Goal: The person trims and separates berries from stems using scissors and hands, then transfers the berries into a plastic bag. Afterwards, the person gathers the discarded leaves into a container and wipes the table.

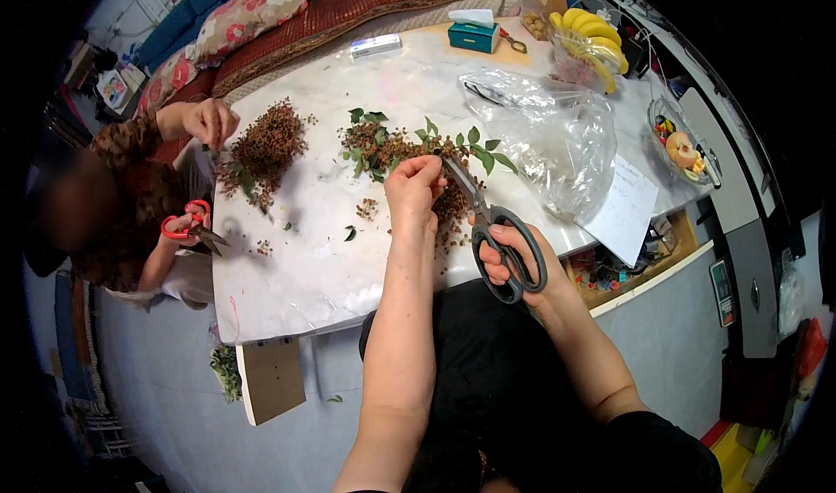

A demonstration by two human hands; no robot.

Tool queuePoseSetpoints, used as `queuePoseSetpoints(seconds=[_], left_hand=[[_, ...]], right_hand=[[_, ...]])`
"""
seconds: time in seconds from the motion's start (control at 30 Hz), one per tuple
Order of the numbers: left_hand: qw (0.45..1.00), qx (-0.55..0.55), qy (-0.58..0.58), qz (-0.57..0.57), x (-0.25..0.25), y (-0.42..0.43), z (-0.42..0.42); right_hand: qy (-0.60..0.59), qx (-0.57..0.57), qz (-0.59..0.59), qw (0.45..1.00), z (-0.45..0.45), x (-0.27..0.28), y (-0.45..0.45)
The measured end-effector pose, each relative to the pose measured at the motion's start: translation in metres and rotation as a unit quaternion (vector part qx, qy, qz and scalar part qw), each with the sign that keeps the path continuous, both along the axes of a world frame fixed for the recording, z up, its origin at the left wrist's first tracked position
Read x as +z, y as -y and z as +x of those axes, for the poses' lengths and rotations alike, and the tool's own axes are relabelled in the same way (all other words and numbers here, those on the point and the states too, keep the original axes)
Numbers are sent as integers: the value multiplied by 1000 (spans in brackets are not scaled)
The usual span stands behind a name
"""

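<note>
Grey-handled scissors [509, 253] are in my right hand [522, 258], its fingers through the loops, the blades reaching up and left to the sprigs. My left hand [413, 188] is closed in a pinch beside the blade tips, at a sprig of brown berries; what lies between its fingertips is too small to make out. Around and beyond it lies a pile of berry sprigs with green leaves [374, 140] on the white marbled table [305, 275]. A few loose berries [367, 208] and a small leaf [350, 232] rest left of my left hand.
Across the left corner, a co-worker [131, 188] holds red-handled scissors [187, 220] near a second berry pile [264, 149]. Clear plastic bag [557, 136], paper [623, 210], green tissue box [473, 37] and bananas [596, 36] lie toward the back and right. An open drawer [649, 275] juts out at right.
</note>
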State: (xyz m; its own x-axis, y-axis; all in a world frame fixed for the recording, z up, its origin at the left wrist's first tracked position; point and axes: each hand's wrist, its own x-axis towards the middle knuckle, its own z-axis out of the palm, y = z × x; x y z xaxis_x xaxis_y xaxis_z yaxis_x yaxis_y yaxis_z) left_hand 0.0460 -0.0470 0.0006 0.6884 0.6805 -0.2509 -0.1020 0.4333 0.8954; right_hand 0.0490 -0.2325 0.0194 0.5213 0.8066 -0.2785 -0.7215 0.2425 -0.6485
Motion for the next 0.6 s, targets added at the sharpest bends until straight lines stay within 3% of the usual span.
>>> queuePoseSetpoints(seconds=[0.6], left_hand=[[999, 6, 14, -43, -6, 0, 2]], right_hand=[[100, -22, -55, 993, -8, -5, -6]])
